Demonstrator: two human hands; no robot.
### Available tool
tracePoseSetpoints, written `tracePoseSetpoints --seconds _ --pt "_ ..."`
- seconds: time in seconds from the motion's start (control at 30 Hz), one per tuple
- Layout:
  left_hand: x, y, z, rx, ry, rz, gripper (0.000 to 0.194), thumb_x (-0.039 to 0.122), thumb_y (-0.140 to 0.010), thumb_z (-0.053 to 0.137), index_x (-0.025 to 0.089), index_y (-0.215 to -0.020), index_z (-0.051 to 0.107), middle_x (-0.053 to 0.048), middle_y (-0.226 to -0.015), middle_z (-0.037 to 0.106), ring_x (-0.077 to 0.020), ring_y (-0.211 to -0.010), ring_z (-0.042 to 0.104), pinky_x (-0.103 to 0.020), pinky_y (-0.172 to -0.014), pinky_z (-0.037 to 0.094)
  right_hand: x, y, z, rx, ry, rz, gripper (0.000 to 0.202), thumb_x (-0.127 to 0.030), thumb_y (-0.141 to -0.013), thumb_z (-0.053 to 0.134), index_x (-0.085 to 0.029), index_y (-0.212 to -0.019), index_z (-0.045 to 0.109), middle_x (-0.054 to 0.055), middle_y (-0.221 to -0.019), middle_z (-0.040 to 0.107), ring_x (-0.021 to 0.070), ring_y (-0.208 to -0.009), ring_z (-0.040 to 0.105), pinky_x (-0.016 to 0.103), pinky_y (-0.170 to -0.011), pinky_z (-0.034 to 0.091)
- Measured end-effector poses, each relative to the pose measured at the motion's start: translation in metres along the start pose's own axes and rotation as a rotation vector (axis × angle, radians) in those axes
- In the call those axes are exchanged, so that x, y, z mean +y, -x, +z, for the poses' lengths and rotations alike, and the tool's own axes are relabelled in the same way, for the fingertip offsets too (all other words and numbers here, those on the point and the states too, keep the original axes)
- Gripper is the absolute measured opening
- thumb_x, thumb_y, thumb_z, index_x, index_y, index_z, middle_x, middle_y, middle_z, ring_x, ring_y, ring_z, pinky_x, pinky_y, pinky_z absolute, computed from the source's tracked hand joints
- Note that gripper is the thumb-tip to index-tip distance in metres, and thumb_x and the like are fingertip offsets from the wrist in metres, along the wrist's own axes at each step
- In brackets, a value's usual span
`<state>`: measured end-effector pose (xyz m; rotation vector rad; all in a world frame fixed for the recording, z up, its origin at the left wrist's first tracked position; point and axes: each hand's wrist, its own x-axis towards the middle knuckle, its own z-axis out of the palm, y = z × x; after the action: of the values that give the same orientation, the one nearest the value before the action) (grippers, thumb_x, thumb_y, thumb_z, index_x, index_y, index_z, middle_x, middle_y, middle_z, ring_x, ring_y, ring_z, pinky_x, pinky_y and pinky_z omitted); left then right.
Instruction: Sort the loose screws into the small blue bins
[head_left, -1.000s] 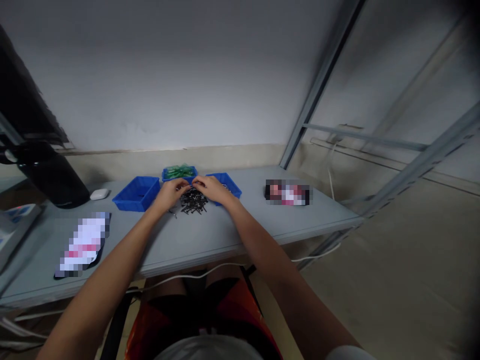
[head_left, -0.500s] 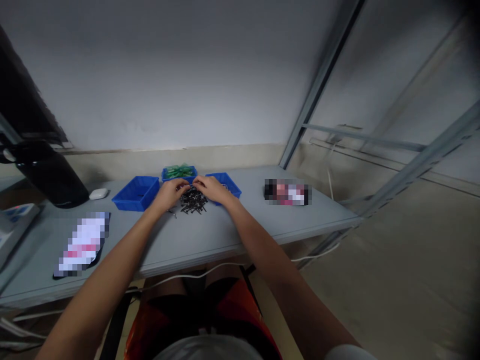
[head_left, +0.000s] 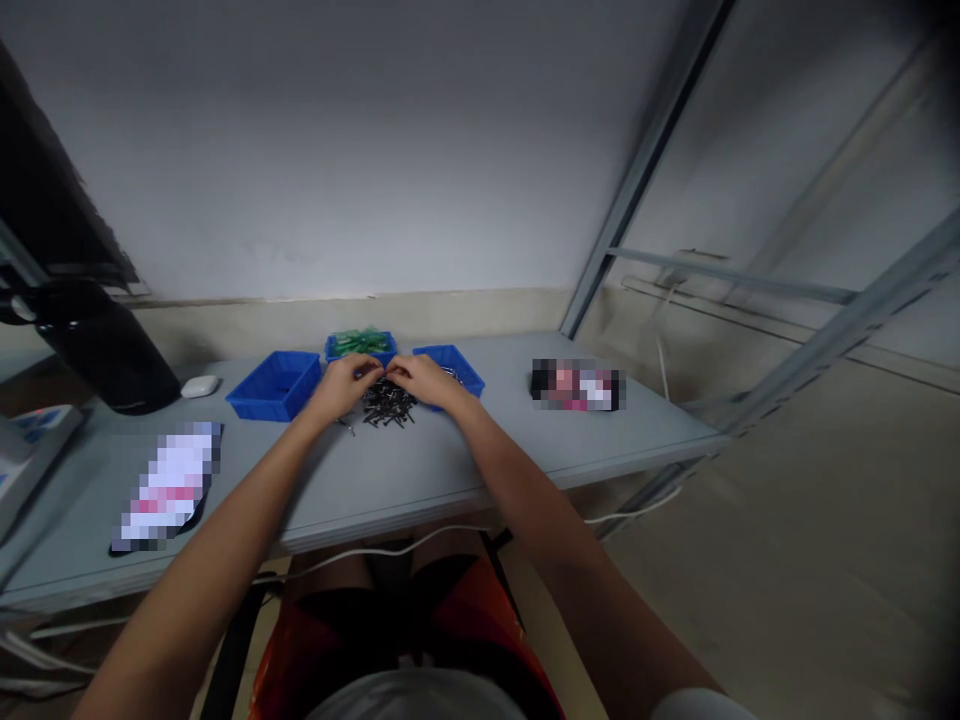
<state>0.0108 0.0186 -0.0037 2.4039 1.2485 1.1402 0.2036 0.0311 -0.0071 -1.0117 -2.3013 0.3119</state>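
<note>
A pile of dark screws [head_left: 388, 404] lies on the grey table [head_left: 420, 465]. Above its back edge, my left hand [head_left: 351, 382] and my right hand [head_left: 420, 376] meet fingertip to fingertip, both with pinched fingers. What they pinch is too small to make out. Behind them is a blue bin [head_left: 328, 350] with green pieces [head_left: 360, 342]. Another blue bin [head_left: 469, 374], partly hidden by my right hand, has small shiny parts inside. Left of my left hand sits a third blue bin [head_left: 274, 388] with little visible in it.
A black bottle [head_left: 105, 345], a white case [head_left: 200, 386] and a blurred-out phone [head_left: 169, 485] are on the left. Another pixelated device [head_left: 576, 385] lies at the right. A metal frame post [head_left: 637, 190] rises behind the table's right end.
The fingertips of my two hands have come closer together, closing the small space between them. The view has shifted very slightly.
</note>
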Motion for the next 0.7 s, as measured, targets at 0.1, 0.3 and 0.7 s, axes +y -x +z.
tracePoseSetpoints --seconds 0.1,0.3,0.7 --pt "0.002 0.000 0.002 0.038 0.015 -0.005 0.019 0.030 -0.085 0.056 0.015 -0.090 0.066 -0.008 -0.092 0.069 -0.0197 -0.085 0.064 -0.032 -0.076 0.051 -0.005 0.001 -0.001 -0.016 0.004 -0.008 0.017 -0.024 -0.093 0.048 -0.021 -0.095 0.065 0.001 -0.081 0.067 0.0132 -0.070 0.056 0.026 -0.065 0.038" --pt "0.004 0.003 -0.001 0.028 -0.051 -0.061 0.015 0.025 -0.085 0.053 0.015 -0.093 0.062 -0.006 -0.089 0.069 -0.0181 -0.078 0.064 -0.029 -0.074 0.050 -0.012 0.002 -0.006 0.067 -0.104 0.027 0.021 -0.031 -0.095 0.049 -0.022 -0.110 0.061 0.002 -0.083 0.068 0.0138 -0.072 0.059 0.025 -0.067 0.041" --pt "0.003 0.003 -0.005 -0.108 -0.203 0.049 0.022 0.033 -0.092 0.050 0.019 -0.097 0.066 -0.006 -0.093 0.070 -0.0202 -0.083 0.063 -0.031 -0.076 0.046 -0.003 0.000 -0.005 0.072 -0.057 0.022 0.018 -0.027 -0.096 0.046 -0.022 -0.094 0.064 0.002 -0.080 0.067 0.0146 -0.072 0.059 0.026 -0.068 0.039"
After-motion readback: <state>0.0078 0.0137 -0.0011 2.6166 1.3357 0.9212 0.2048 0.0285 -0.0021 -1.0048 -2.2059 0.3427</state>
